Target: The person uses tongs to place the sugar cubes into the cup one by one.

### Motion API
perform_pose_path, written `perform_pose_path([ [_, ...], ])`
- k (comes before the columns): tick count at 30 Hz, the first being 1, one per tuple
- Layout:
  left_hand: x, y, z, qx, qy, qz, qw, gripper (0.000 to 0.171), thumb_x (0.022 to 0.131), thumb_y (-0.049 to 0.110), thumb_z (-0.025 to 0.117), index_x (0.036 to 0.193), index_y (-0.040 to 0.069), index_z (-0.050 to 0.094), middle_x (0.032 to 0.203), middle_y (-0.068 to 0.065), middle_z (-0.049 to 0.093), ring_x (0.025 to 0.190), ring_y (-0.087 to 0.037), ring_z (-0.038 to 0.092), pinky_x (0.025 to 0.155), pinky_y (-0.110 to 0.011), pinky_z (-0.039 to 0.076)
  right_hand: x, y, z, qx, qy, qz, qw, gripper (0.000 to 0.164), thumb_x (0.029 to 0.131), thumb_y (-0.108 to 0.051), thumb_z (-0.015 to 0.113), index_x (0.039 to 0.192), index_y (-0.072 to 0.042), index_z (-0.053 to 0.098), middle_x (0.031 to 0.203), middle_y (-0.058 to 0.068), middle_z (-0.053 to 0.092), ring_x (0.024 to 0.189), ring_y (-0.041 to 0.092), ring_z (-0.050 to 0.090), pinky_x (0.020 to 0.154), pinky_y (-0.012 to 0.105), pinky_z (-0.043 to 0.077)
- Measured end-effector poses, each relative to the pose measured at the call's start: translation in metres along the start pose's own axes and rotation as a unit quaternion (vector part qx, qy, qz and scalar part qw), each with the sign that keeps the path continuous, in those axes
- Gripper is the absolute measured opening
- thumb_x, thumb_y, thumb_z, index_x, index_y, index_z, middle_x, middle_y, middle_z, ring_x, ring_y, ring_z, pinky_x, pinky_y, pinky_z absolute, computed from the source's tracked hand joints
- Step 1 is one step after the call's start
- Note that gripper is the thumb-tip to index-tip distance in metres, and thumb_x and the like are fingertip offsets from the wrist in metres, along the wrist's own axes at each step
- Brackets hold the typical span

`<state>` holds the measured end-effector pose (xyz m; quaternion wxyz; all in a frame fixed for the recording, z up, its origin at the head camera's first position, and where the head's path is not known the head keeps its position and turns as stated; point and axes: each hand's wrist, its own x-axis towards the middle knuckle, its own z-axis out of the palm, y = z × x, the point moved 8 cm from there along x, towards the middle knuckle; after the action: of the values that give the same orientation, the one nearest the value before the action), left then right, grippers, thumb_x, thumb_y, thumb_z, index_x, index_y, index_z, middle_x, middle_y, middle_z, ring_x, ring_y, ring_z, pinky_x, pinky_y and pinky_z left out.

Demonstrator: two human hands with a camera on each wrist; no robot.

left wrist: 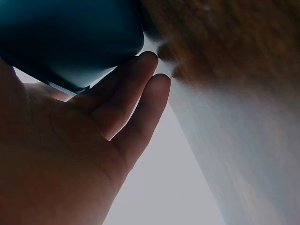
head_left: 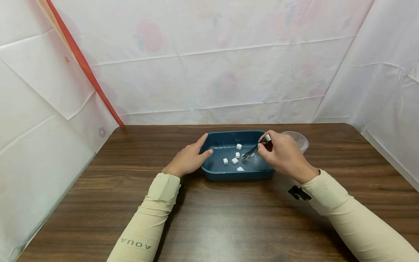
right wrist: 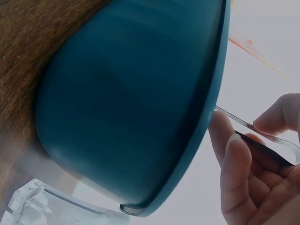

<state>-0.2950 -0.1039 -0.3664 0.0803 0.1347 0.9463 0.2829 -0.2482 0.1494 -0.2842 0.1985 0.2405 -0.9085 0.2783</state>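
A dark blue tray (head_left: 239, 176) lies on the table with several small white cubes (head_left: 234, 161) scattered over its floor. My left hand (head_left: 187, 159) rests against its left end, thumb over the rim. From the left wrist view, the fingers (left wrist: 150, 101) stretch along the outside of the tray wall. Above the tray's right end, my right hand (head_left: 285, 152) grips metal tongs (head_left: 251, 151) between thumb and fingers. Their tips point down into the tray, close to the cubes; whether they pinch one is unclear. In the right wrist view the tray wall hides the tips.
A clear plastic bowl (head_left: 300, 141) stands just right of the tray, partly behind my right hand. The brown wooden table (head_left: 212, 218) ends at a pale patterned curtain (head_left: 209, 83) behind. Curtains also hang at both sides.
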Motion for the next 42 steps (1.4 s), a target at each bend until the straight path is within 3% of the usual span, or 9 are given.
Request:
perform_pose_path([
  [16, 0.000, -0.001, 0.002, 0.002, -0.003, 0.000, 1.0000, 0.073, 0.103, 0.052, 0.046, 0.163, 0.027, 0.013, 0.161, -0.005, 0.032, 0.142, -0.032, 0.038, 0.111, -0.057, 0.033, -0.001, 0.001, -0.013, 0.026, 0.014, 0.011, 0.999, 0.008, 0.094, -0.008, 0.062, 0.101, -0.006, 0.065, 0.085, 0.005, 0.070, 0.071, 0.014, 0.063, 0.058, 0.033, 0.050],
  [42, -0.001, 0.001, 0.000, 0.002, -0.002, 0.004, 1.0000, 0.073, 0.103, 0.052, 0.046, 0.163, 0.027, 0.012, 0.160, -0.007, 0.033, 0.142, -0.032, 0.038, 0.111, -0.056, 0.034, 0.001, -0.008, -0.047, 0.008, 0.069, -0.003, 0.998, 0.009, 0.092, -0.007, 0.063, 0.100, -0.006, 0.067, 0.087, 0.005, 0.070, 0.075, 0.014, 0.063, 0.060, 0.027, 0.048],
])
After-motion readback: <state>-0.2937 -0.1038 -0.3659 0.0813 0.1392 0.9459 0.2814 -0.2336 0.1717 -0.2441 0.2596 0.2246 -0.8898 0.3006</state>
